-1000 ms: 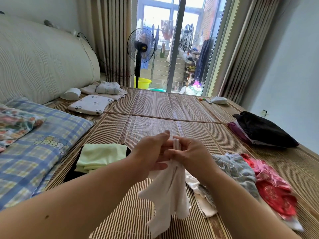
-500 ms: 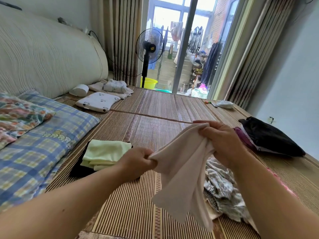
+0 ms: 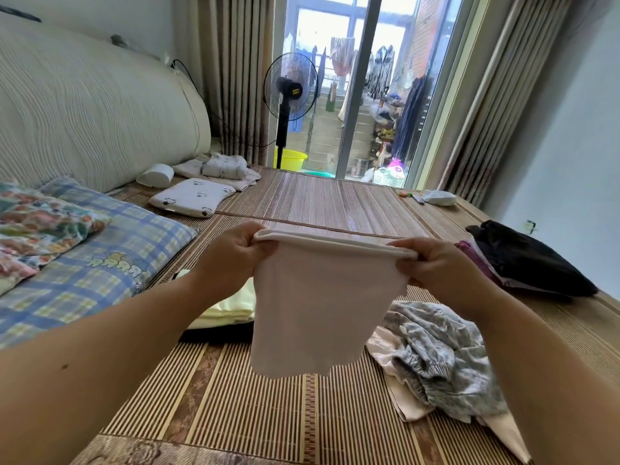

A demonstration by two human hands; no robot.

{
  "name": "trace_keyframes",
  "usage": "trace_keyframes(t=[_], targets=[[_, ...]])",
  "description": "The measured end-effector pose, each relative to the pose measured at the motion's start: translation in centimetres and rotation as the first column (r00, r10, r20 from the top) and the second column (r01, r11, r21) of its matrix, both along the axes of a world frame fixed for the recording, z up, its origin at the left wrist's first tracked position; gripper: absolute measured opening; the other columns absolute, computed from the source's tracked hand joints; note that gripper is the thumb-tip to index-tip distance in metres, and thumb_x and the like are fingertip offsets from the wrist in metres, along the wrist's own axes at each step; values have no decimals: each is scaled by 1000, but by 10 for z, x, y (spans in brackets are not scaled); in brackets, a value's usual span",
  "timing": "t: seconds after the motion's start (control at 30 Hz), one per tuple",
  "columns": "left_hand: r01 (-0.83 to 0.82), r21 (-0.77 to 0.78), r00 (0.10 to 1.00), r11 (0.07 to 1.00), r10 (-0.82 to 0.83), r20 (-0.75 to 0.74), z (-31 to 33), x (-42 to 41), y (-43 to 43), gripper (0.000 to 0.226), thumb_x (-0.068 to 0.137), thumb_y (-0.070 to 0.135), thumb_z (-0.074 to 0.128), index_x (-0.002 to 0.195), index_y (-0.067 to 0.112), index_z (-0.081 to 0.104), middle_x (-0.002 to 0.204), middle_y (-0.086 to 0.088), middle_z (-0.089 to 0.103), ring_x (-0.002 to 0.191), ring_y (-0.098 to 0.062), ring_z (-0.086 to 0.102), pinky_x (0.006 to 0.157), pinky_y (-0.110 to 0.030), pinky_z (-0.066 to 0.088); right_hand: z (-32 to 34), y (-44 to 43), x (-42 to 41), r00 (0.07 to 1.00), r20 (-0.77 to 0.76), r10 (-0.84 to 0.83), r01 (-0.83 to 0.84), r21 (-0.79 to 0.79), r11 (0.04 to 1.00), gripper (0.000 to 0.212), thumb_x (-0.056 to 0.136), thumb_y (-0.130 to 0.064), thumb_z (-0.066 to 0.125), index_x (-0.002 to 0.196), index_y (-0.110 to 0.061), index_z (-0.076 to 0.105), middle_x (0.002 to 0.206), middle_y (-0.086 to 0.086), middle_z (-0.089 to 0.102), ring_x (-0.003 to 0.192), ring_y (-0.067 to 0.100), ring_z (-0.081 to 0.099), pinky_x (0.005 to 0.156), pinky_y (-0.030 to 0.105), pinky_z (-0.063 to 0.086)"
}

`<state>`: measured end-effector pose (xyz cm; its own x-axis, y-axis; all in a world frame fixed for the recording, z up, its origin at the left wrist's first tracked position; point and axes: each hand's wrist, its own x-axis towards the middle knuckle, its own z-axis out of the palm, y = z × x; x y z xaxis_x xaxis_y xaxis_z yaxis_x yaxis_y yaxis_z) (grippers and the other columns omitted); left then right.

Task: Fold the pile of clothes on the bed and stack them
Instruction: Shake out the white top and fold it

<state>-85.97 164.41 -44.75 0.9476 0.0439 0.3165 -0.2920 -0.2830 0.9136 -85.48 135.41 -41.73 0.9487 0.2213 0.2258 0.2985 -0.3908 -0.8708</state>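
White garment (image 3: 322, 310): I have it up in the air by its top hem, pulled straight between both grips. The rest hangs free in a flat sheet, and its lower edge is clear of the bed.
Left grip (image 3: 231, 260): clamped on the left end of the hem, thumb and fingers pinching the rolled edge.
Right grip (image 3: 439, 273): clamped on the right end of the same hem, fingers curled over it, level with the left grip.
Bamboo mat (image 3: 302, 414): covers the bed under both grips, and I see striped slats running toward me.
Pale green folded piece (image 3: 228, 307): lies on the mat just below the left grip, partly hidden by my wrist and the hanging cloth.
Black piece (image 3: 218, 335): flat under the green one, with only its near edge showing.
Grey flowered garment (image 3: 446, 357): crumpled on the mat below the right grip, unfolded, lying over a pale pink cloth (image 3: 411, 402).
Black bundle (image 3: 530, 260): to the right of the right grip, near the bed's edge, well apart from the flowered heap.
Checked pillow (image 3: 100, 263): well to the left of the left grip.
Small printed pillow (image 3: 193, 198): beyond the left grip, on the mat.
Fan (image 3: 290, 85): far beyond both grips, upright by the glass door.
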Motion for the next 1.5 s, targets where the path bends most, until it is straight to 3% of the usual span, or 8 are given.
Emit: trace_keyframes(t=[0.23,0.43,0.67,0.8,1.0,1.1,1.3,1.5], targets=[[185,10,983,983,-185,12,8,-20,28,29,96,24,53,72,36,66,59,10,58,52,-5,55,44,-21,46,11,5,-18,965,-205,163,-120,208,971,30,85,10,54,105,-10,65,79,7,62,62,17,61,53,28,57],[184,13,964,983,-178,-197,-30,11,28,18,96,31,54,84,22,65,64,3,60,53,-11,56,43,-26,46,-23,15,2,897,-434,86,15,224,975,33,86,9,53,113,-6,63,89,14,61,56,18,63,45,27,53],[275,608,810,745,160,-563,-155,47,14,46,87,54,58,111,15,61,117,-4,63,100,-21,59,76,-27,43,-170,21,40,891,-315,-328,60,-634,771,63,83,-11,64,143,-15,42,138,12,52,122,26,53,97,33,44],[431,631,679,645,229,-698,-190,22,22,52,66,65,72,59,15,57,59,6,55,57,-12,51,46,-25,32,-207,47,62,942,-301,-147,-99,-670,736,72,84,-37,69,146,-20,37,147,6,44,133,22,43,103,29,36],[510,614,658,603,187,-730,-192,8,17,26,71,42,74,78,18,68,78,3,66,71,-14,61,55,-26,45,-225,75,88,944,-319,-79,-244,-841,483,67,71,-66,67,119,-19,57,118,6,58,112,30,53,95,44,42],[459,663,711,592,203,-673,-188,28,14,16,77,35,67,81,20,62,79,5,58,73,-12,53,54,-22,38,-227,66,85,950,-290,-115,-194,-837,511,48,79,-58,64,102,-15,63,101,5,66,95,27,60,73,33,42],[-133,232,708,964,256,-659,-195,54,21,14,83,29,71,80,18,64,91,-4,70,81,-19,65,62,-27,43,-228,16,49,794,-449,-409,9,-664,747,38,77,-42,74,91,-12,54,89,-3,62,68,8,54,52,24,39],[148,383,620,912,216,-754,-195,32,23,39,73,43,78,85,9,64,80,-4,64,69,-17,59,56,-26,41,-231,1,14,845,-467,-262,-29,-529,848,86,76,-30,75,147,-40,28,135,-1,51,108,18,56,93,30,45]])
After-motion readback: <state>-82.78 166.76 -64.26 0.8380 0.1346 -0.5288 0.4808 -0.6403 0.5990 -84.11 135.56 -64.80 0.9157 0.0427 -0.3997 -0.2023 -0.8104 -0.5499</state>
